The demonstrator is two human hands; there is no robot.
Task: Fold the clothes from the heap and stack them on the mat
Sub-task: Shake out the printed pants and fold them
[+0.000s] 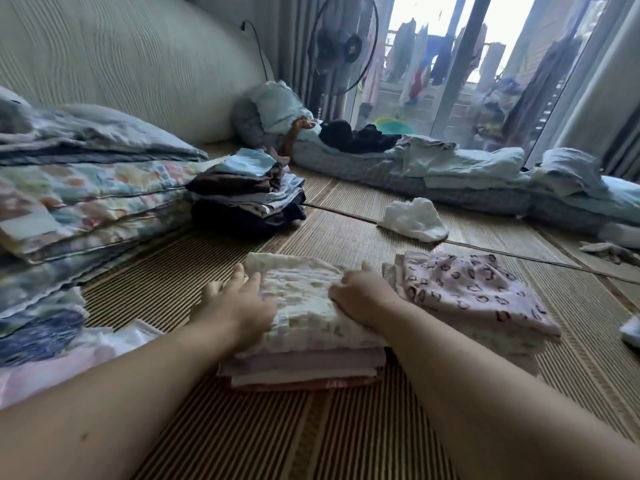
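Observation:
A folded cream garment (304, 299) with a faint print lies on top of a low stack of pink folded clothes (304, 368) on the woven mat (346, 438). My left hand (239, 303) rests on the garment's left edge with fingers spread. On its right side my right hand (360, 296) presses down, fingers slightly bent into the cloth. Right beside this stack sits a second stack topped by a pink garment with dark heart prints (474, 292). A crumpled white garment (414, 220) lies loose on the mat farther back.
A dark mixed stack of folded clothes (249, 199) stands at the back left next to piled floral quilts (79, 209). Blue bedding (485, 174) runs along the window side. A standing fan (341, 46) is behind it. Small cloth pieces (609, 252) lie at the right.

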